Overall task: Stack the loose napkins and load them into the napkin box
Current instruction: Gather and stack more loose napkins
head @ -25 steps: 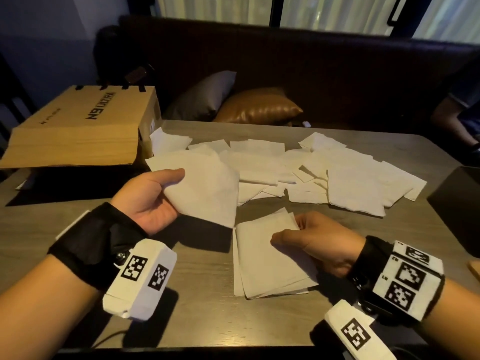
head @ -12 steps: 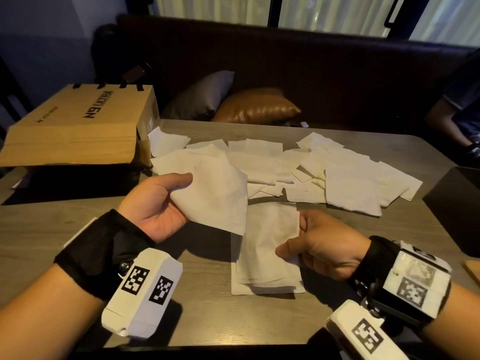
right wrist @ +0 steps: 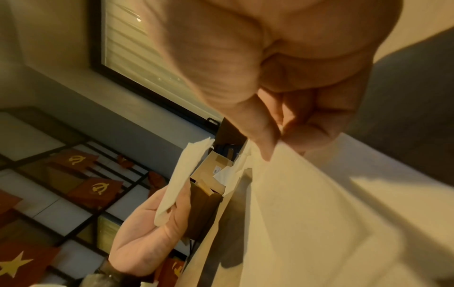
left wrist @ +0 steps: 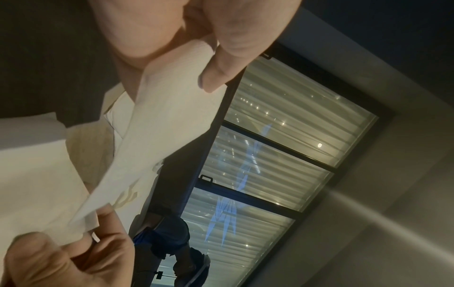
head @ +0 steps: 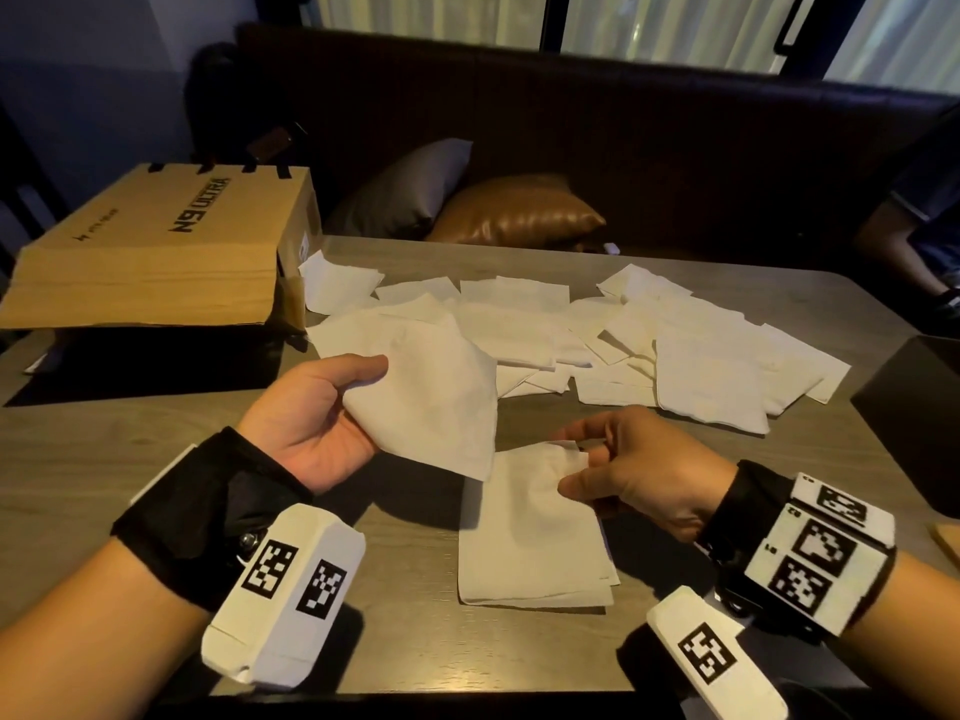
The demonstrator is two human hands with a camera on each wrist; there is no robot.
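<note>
Your desk [head: 156, 491] is grey wood grain. Behind its far edge you have a dark sofa [head: 649, 148], with a grey cushion [head: 400, 194] and a brown leather cushion [head: 514, 213] side by side on it. Above the sofa, you see curtained windows [head: 660, 23]. At the desk's right edge sits a dark block [head: 919, 423].

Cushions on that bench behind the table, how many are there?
2. A grey cushion leans at the left, and a brown cushion lies beside it on the right. Others may be hidden.
</note>
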